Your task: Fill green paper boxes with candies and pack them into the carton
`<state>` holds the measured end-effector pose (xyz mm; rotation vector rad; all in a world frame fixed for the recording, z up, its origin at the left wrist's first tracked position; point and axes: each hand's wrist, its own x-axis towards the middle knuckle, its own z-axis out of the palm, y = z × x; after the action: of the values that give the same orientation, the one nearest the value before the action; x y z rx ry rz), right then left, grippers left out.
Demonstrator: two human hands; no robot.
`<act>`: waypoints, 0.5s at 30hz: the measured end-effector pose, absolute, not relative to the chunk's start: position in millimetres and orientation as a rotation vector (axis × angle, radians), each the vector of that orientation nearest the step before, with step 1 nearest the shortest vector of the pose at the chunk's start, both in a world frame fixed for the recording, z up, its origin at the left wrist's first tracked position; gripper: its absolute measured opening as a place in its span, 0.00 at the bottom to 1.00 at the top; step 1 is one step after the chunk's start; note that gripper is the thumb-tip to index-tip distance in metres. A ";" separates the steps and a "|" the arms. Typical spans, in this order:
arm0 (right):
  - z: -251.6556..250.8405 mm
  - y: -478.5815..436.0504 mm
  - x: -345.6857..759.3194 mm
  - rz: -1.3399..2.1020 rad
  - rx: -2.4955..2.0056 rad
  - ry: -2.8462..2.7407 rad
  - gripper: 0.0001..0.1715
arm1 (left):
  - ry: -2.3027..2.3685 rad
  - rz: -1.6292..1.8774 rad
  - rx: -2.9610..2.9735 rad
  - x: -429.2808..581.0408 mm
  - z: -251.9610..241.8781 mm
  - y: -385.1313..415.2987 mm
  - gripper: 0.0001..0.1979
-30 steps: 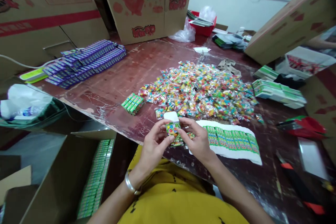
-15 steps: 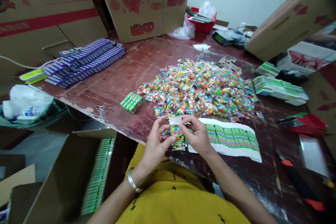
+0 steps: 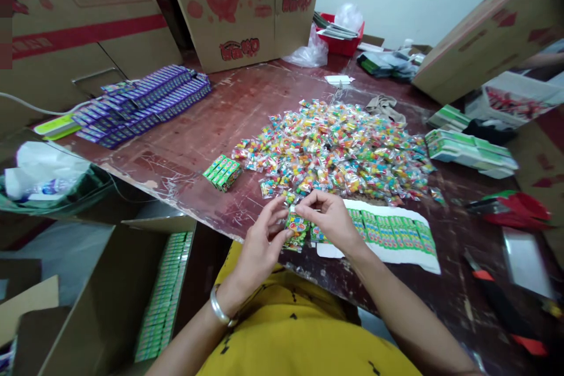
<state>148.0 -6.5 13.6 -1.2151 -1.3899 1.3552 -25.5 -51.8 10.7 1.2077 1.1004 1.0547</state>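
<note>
A small green printed candy box (image 3: 297,229) is upright between my hands near the table's front edge. My left hand (image 3: 264,232) grips its left side, thumb across the front. With fingers bent, my right hand (image 3: 328,217) pinches at its top, where a bit of white flap shows; the fingers cover most of that flap. Just beyond my hands lies a heap of clear candy packets (image 3: 339,150) with colourful sweets. Right of the box, a row of flat green cartons (image 3: 388,229) rests on a white sheet (image 3: 425,261), partly behind my right hand.
Several filled green boxes (image 3: 222,172) stand together at left. Purple boxes (image 3: 145,106) are stacked farther back. Below the table edge, an open carton (image 3: 97,294) holds rows of green boxes. A black and orange cutter (image 3: 502,299) lies at right, near green card stacks (image 3: 469,150).
The white top flap, which stood up between my hands, is now folded down and mostly covered. My right fingers have moved left over the box's top.
</note>
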 end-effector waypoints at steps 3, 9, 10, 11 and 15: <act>15.6 -1.6 151.2 1.381 -1.201 -1.397 0.19 | 1.064 1.053 1.193 -26.7 9.7 -52.8 0.29; 17.5 -7.9 152.0 1.201 -1.234 -1.510 0.18 | 1.067 1.001 1.283 -27.0 11.0 -51.4 0.26; 18.5 -10.7 152.4 1.124 -1.228 -1.554 0.17 | 1.071 0.993 1.292 -26.9 11.5 -50.8 0.25; 20.0 -13.8 153.1 1.050 -1.212 -1.602 0.17 | 1.070 0.989 1.294 -26.8 12.1 -49.9 0.23; 27.8 -25.1 159.2 0.899 -1.125 -1.884 0.15 | 1.010 1.028 1.228 -26.9 14.2 -43.7 0.18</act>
<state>159.2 -25.1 27.8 -1.1252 -1.8841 0.8991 -26.9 -43.7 14.2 1.2284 1.0103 1.0284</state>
